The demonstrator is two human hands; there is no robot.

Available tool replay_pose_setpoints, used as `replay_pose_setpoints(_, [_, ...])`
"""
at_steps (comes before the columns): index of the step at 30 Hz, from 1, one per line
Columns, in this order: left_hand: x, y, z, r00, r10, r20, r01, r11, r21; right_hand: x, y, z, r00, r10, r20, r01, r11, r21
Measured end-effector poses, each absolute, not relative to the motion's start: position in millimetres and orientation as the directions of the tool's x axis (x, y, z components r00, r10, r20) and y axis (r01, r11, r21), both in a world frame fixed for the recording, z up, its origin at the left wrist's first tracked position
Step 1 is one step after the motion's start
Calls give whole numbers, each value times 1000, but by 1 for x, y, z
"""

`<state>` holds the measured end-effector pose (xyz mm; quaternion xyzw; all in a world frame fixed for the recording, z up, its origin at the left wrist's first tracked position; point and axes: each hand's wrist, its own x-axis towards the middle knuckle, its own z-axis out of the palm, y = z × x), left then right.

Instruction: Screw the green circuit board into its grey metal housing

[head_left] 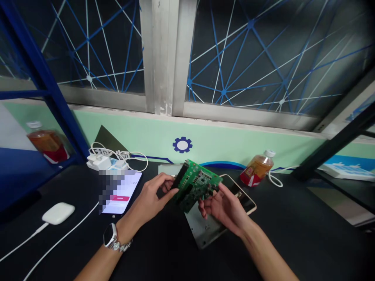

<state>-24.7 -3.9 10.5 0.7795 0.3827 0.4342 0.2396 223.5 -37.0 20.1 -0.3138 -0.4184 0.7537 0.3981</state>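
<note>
In the middle of the frame, the left hand and the right hand both hold by its edges a green circuit board, above a silver metal panel on the black worktop.

The camera sits on the person's head, looking forward and down — over a desk toward a window — with the left hand and right hand close, low and central.
</note>
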Motion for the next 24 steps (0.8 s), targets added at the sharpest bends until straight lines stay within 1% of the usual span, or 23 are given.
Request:
replay_pose_setpoints(3, [-18, -4, 4, 317, 863, 393, 309, -486, 817, 223, -38, 20, -416, 907, -62, -299, -201, -933])
replay_pose_setpoints(6, [-10, -6, -2, 326, 891, 317, 226, -399, 889, 217, -39, 15, -318, 948, 13, -172, -44, -984])
replay_pose_setpoints(8, [-6, -7, -5, 321, 905, 280, 219, -359, 907, 212, -39, 10, -237, 971, 40, -69, 25, -997])
replay_pose_setpoints(11, [-3, -7, -9, 330, 909, 255, 243, -343, 908, 203, -41, 4, -146, 987, 64, 30, 69, -997])
replay_pose_setpoints(14, [0, -9, -12, 354, 895, 272, 214, -361, 908, 196, -46, -1, -81, 990, 114, 64, 120, -991])
replay_pose_setpoints(18, [6, -14, -11, 371, 888, 271, 179, -355, 918, 188, -52, -7, -65, 980, 189, 40, 192, -981])
replay_pose_setpoints(21, [10, -17, -12, 383, 889, 251, 175, -337, 925, 185, -54, -11, -67, 977, 200, 64, 204, -977])
replay_pose_setpoints(24, [7, -14, -13, 356, 897, 260, 150, -330, 932, 186, -53, -10, -65, 978, 201, 86, 206, -975])
